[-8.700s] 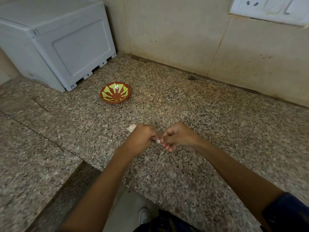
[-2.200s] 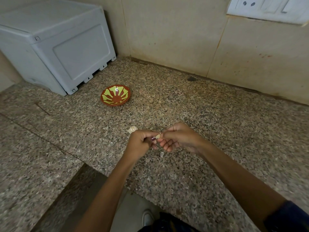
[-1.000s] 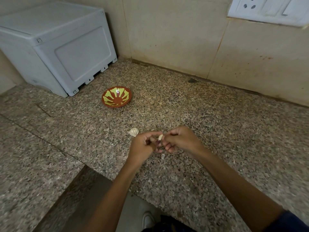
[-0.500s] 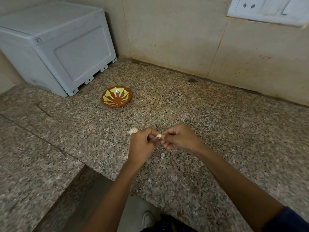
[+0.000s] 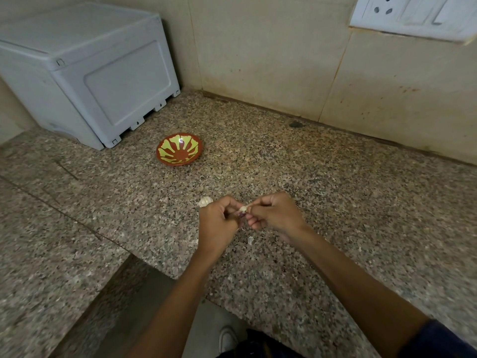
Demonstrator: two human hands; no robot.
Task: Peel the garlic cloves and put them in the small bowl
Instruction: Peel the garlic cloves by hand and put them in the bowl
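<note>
Both hands meet over the counter [image 5: 335, 202], a little back from its front edge. The left hand [image 5: 218, 223] and the right hand [image 5: 276, 215] have their fingers curled in, and between their fingertips they pinch one small clove [image 5: 243, 209]. The clove shows pale and bare at its upper end, while a purplish scrap of skin [image 5: 241, 214] hangs just beneath it at the left fingertips, so the peeling of this clove looks partly done, not finished. Which hand bears the clove and which pulls the skin is too small to tell.

A white flake of peel [image 5: 250, 240] lies on the counter just in front of the hands. The rest of the garlic [image 5: 205, 202], still in its skin, sits on the counter beside the left knuckles, toward the back.

The bowl [image 5: 180, 149] stands well apart from the hands, farther back and to the left, near the grey box [image 5: 90, 73] in the back left corner. No clove shows in the bowl, so as far as can be judged the task is at its start: this clove must be stripped and carried there, and the remaining garlic after it.
</note>
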